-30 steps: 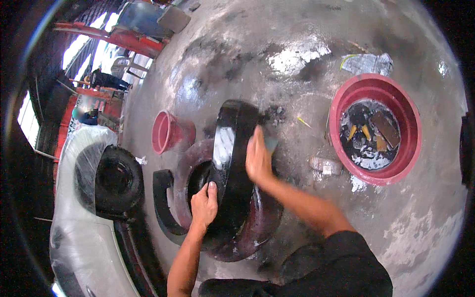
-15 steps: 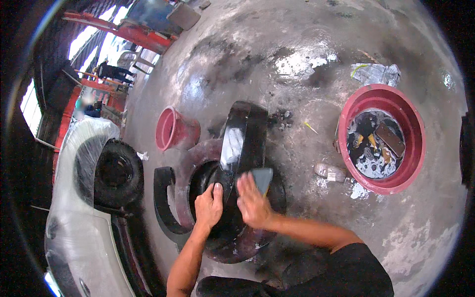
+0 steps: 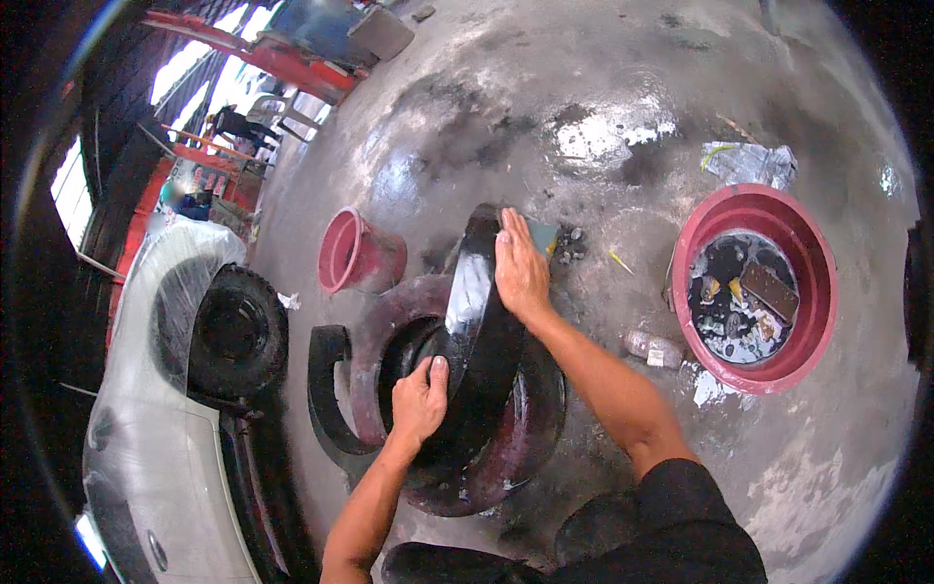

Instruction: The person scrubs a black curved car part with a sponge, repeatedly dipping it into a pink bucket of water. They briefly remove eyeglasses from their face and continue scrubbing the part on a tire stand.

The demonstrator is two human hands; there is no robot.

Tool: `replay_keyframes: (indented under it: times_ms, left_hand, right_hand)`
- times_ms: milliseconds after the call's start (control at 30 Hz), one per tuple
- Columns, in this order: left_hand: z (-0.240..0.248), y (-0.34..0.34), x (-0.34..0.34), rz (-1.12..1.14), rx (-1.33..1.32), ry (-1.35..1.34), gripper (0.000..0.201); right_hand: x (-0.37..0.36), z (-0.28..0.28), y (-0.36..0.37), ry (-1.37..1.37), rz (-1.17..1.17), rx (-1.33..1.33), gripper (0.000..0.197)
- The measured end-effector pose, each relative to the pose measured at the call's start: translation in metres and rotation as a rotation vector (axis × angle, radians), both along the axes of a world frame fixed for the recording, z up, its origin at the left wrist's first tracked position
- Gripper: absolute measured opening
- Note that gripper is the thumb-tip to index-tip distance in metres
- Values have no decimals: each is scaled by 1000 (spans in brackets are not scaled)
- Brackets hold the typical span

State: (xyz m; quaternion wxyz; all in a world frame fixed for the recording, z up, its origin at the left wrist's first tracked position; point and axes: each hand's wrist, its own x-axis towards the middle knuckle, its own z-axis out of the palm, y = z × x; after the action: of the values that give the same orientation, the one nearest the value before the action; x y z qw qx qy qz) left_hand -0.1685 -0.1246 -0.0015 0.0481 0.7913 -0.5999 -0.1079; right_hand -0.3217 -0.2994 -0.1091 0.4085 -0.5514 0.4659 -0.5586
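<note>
A glossy black curved fender flare [image 3: 479, 292] stands tilted over a reddish, wet-looking tire [image 3: 530, 453]. My left hand [image 3: 420, 401] grips the flare's near left edge, its thumb lying along the black face. Near the flare's far end, my right hand [image 3: 522, 268] presses flat against the right side with fingers stretched forward. Under that palm is a grey-green sheet [image 3: 545, 237] that looks like sandpaper, one corner sticking out to the right. The rest of the sheet is hidden by the hand.
Another black curved piece [image 3: 329, 389] leans at the tire's left. A small pink bucket [image 3: 389, 261] lies beyond it. At right stands a large red tub [image 3: 815, 331] of dark sudsy water, with a clear plastic bottle [image 3: 654, 348] beside it. A plastic-draped car [image 3: 161, 419] is at left.
My right hand has slid with the sheet from the flare's middle up toward its far end. My left hand keeps its hold, and the view has shifted slightly.
</note>
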Motion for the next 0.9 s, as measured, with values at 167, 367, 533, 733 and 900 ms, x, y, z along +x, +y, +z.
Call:
replay_keyframes:
  times_ms: [167, 367, 533, 733, 900]
  left_hand:
    - [-6, 12, 9, 46, -47, 17, 59]
    - [-10, 2, -1, 5, -50, 15, 56]
    - [5, 11, 2, 51, -27, 39, 56]
    - [4, 0, -5, -3, -44, 22, 55]
    - [8, 13, 1, 31, -64, 10, 56]
  right_hand:
    - [39, -42, 175, 39, 116, -312, 57]
    - [-8, -21, -10, 62, -17, 47, 51]
    - [44, -45, 189, 58, 166, -79, 62]
    - [-15, -28, 5, 15, 46, 223, 61]
    - [28, -44, 209, 185, 214, -121, 58]
